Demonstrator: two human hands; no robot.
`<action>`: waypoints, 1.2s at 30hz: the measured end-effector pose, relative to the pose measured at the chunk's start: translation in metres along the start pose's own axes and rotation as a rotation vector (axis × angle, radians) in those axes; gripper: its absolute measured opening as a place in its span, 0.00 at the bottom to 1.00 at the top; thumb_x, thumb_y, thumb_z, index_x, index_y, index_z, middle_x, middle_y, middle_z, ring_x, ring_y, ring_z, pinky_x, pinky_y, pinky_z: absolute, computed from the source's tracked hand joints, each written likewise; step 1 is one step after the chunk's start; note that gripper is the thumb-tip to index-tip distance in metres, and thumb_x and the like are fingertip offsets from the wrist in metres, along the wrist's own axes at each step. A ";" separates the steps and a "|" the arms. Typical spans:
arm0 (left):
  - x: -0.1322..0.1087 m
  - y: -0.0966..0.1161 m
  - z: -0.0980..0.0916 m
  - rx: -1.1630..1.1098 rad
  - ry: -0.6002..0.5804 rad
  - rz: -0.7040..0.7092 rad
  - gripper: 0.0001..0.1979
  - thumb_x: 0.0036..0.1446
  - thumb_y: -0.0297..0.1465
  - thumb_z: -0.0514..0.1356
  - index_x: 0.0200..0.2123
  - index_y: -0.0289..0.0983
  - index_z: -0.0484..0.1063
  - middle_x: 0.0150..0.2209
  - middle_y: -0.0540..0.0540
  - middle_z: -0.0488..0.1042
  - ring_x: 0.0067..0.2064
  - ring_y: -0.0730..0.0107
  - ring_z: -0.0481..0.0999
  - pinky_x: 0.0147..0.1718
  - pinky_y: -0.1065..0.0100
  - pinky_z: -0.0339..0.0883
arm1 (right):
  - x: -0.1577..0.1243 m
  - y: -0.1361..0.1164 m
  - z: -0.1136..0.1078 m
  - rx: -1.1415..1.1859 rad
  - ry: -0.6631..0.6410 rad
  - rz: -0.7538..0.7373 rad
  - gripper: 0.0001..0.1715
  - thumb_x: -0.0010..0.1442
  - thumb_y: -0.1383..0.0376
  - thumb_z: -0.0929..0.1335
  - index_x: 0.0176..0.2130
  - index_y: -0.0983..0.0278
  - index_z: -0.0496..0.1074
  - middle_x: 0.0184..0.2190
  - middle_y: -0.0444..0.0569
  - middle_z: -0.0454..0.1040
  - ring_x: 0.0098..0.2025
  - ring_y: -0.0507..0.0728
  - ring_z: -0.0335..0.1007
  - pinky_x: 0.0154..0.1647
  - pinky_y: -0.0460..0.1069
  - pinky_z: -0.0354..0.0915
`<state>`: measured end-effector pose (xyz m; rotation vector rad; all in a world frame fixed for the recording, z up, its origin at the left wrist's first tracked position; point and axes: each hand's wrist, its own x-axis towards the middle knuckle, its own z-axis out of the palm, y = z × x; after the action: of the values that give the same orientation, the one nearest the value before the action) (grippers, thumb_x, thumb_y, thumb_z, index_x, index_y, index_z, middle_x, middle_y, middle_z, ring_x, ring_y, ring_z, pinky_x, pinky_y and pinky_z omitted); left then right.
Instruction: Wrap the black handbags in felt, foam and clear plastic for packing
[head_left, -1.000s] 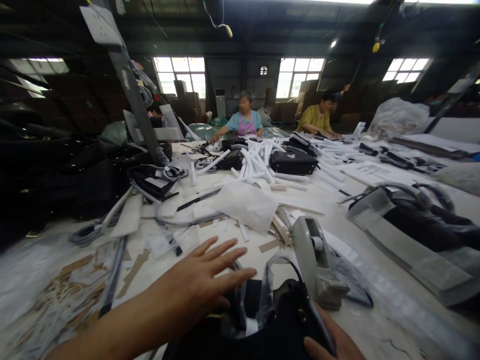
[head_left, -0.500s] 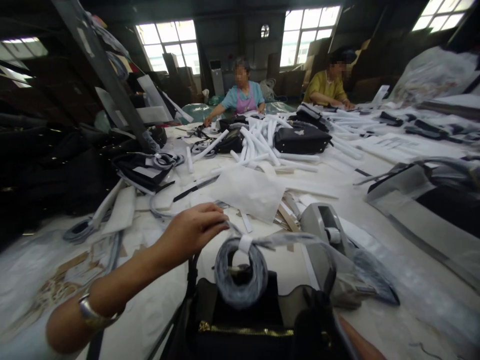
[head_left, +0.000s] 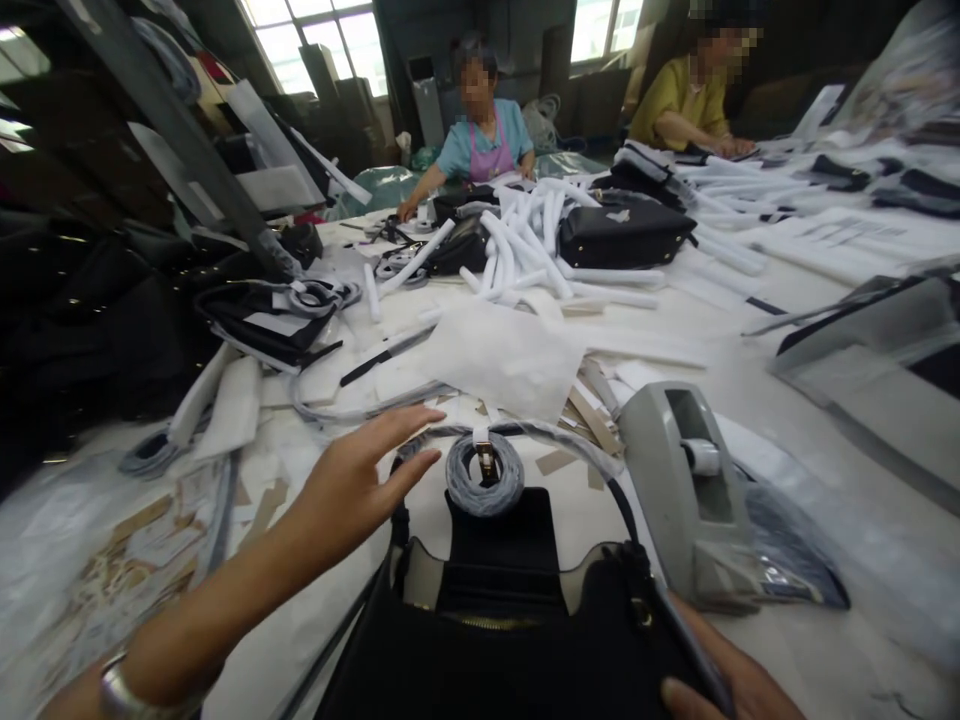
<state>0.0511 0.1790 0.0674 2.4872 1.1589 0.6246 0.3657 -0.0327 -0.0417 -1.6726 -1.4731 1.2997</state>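
Note:
A black handbag [head_left: 480, 670] with a gold zipper stands right in front of me, its top opening facing up. A coiled strap [head_left: 506, 488] in clear wrapping hangs from the bag's wrapped handle [head_left: 555, 432], with a white band and a gold buckle at its top. My left hand [head_left: 352, 490] is at the left end of the handle, thumb and fingers apart, holding nothing. My right hand [head_left: 739, 665] grips the right side of the bag, thumb in front; its other fingers are partly hidden behind the bag.
To the right of the bag stands a grey tape dispenser [head_left: 675, 530]. White paper [head_left: 510, 360] and cardboard scraps lie beyond it. White stuffing rolls [head_left: 517, 240] and another black bag [head_left: 626, 238] are farther back. Two co-workers [head_left: 487, 140] are across the table. A metal post [head_left: 172, 130] rises at left.
My left hand has let go of the handle and opened. The handle and coiled strap have dropped lower behind the bag, and the bag sits more upright. My right hand shows more. The view has tipped down.

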 end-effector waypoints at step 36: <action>-0.165 0.018 0.059 0.389 -0.201 0.593 0.32 0.65 0.21 0.49 0.69 0.47 0.47 0.64 0.48 0.63 0.64 0.58 0.63 0.60 0.51 0.62 | -0.026 -0.052 0.074 -1.074 0.078 -0.673 0.43 0.61 0.77 0.63 0.69 0.53 0.49 0.66 0.49 0.59 0.67 0.64 0.55 0.64 0.64 0.60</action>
<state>-0.0012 0.0329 -0.0157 3.1657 0.4894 0.2857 0.2792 -0.0589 -0.0166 -1.4499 -2.5987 0.0146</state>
